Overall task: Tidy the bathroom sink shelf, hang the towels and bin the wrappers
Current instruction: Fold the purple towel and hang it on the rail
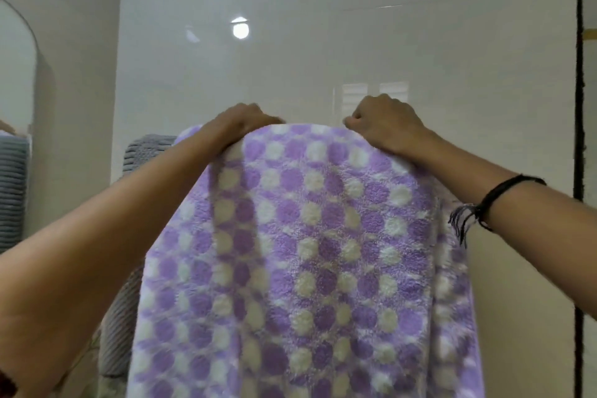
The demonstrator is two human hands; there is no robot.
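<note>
The left hand (240, 121) and right hand (384, 123) are closed over the top fold of the purple dotted towel (303, 252), apparently so it can be draped evenly. The 2 grips are kept apart on that fold. A grey towel (142, 152) is hung just left of it.
</note>
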